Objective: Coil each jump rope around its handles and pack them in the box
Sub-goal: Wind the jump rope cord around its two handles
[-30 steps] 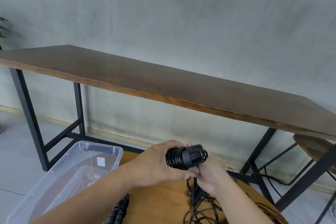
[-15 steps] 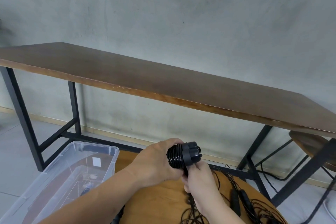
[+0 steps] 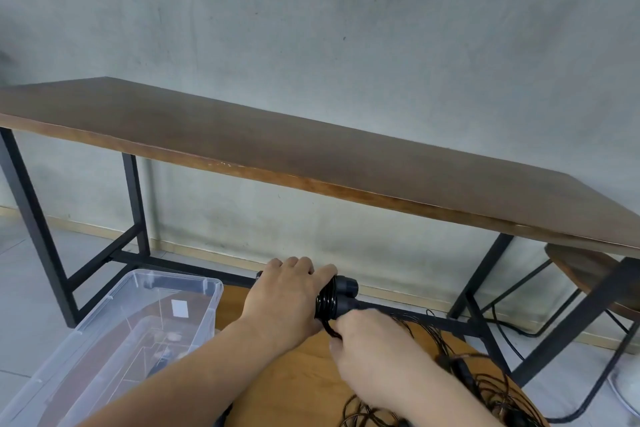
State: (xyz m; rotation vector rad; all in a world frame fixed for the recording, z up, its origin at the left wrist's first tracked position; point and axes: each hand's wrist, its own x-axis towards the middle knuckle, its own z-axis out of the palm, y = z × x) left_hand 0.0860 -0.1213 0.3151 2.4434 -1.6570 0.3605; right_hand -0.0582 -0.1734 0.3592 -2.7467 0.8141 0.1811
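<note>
Low at six o'clock in the head view, the left hand (image 3: 284, 298) grips the paired handles (image 3: 341, 291), partly coiled, while the right hand (image 3: 377, 354) pinches the jump rope (image 3: 329, 328) just beneath. Winding looks unfinished; loose ropes (image 3: 485, 395) wait at five o'clock. At seven o'clock the box (image 3: 145, 333) holds something dark, too unclear to name.

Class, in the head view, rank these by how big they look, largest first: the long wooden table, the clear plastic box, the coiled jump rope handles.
1. Long wooden table
2. Clear plastic box, though nearness to the camera enlarges it
3. Coiled jump rope handles
</note>
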